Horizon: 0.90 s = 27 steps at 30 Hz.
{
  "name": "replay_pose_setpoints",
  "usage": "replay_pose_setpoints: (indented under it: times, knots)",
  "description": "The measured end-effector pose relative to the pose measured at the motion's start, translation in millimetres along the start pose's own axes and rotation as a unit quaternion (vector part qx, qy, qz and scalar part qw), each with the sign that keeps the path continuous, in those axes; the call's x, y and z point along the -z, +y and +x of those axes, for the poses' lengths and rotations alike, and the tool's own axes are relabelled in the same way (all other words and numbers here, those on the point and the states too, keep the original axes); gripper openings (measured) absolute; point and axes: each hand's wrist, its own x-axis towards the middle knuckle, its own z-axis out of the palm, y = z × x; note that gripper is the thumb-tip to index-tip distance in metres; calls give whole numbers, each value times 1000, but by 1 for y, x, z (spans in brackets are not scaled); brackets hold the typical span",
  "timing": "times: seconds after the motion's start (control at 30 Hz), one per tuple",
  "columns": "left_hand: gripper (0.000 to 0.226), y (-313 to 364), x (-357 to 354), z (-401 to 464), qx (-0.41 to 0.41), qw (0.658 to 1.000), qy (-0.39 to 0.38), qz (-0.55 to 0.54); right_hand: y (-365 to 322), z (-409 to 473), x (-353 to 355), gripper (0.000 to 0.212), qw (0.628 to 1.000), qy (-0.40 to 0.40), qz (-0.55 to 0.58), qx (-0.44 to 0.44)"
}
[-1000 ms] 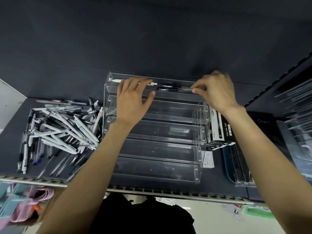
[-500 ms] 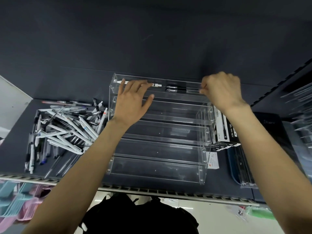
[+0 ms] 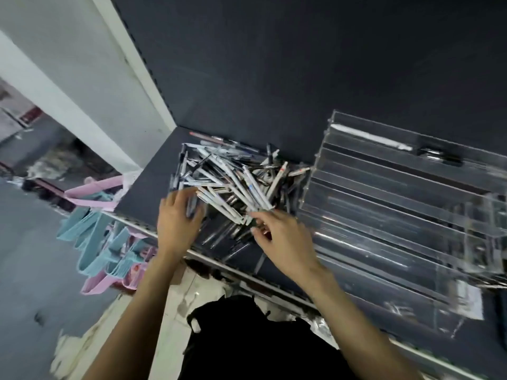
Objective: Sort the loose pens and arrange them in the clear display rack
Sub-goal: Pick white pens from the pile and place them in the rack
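Pens [image 3: 230, 185] lie heaped on the dark shelf [image 3: 142, 198] just left of the clear display rack [image 3: 384, 209], and your left hand [image 3: 178, 218] rests on the pile's left edge with fingers spread while your right hand [image 3: 279, 234] reaches its near edge, fingers loosely curled, grip unclear.

Both hands held low over the pile, arms reaching forward

The left hand [image 3: 177, 219] is spread palm down, its fingers fairly straight and fanned apart. The right hand [image 3: 282, 237] is turned back-up with its fingers loosely bent, the fingertips [image 3: 256, 215] pointed to the left; whether anything is pinched cannot be told. Both forearms are bare and extended from below.
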Motion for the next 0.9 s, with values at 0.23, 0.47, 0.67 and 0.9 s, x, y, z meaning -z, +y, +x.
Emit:
replay_pose_setpoints:
  times: [0.23,0.47,0.67,0.9]
  knots:
    - [66,-80,12,60,165,973,-155,39,-38,80,-83,51,987,-51,-145,-47]
    - [54,-88,4,80,137,968,-211,-2,-55,102,-107,39,966,-52,-230,-110]
    - [23,-89,9,90,150,962,-226,0,-58,106,-112,42,968,-69,-206,-128]
    - [20,-102,7,88,188,948,-236,-99,-58,105,-113,29,959,-49,-254,-113]
